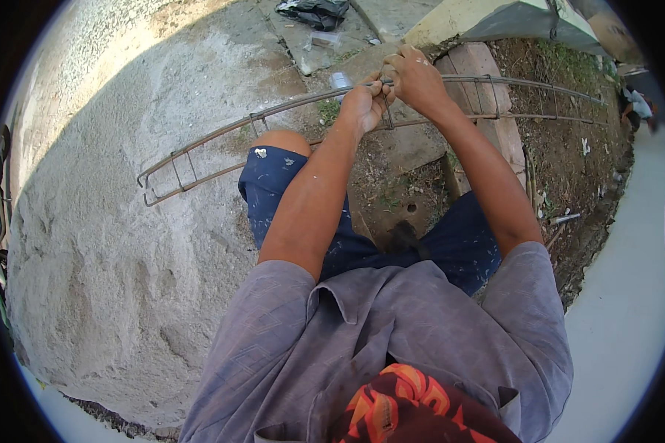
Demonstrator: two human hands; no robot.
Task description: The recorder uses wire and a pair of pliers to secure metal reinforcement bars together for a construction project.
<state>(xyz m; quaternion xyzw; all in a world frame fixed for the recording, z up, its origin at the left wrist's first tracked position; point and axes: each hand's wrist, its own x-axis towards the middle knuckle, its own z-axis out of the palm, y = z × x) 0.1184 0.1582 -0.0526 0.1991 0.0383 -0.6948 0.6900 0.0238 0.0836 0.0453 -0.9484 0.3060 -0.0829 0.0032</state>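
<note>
Working at one joint of a long steel cage (406, 123), the person has both hands together on its upper edge in the head view, just left of a pinkish block (506, 148). The left hand (360, 112) is pinched tight on the upper bars, thumb against fingers; the right hand (417, 83) is curled in from the other side, its bent fingertips closed on the same spot and touching or nearly touching the left ones. Whether a thin tie wire sits between them cannot be told. The cage runs crosswise in front of the body, from its hooked left end over the grey sand (111, 258), past the bare knee (283, 142), to the bare soil on the right. As for progress, the long bars are already joined into a frame, with cross ties (175, 170) standing at intervals on both sides of the hands, so the main shape looks done. The joint under the fingers seems to be the one not yet finished, since both hands are busy there. Whether the other crossings are firmly fastened, and so how many remain, is too small to judge.
</note>
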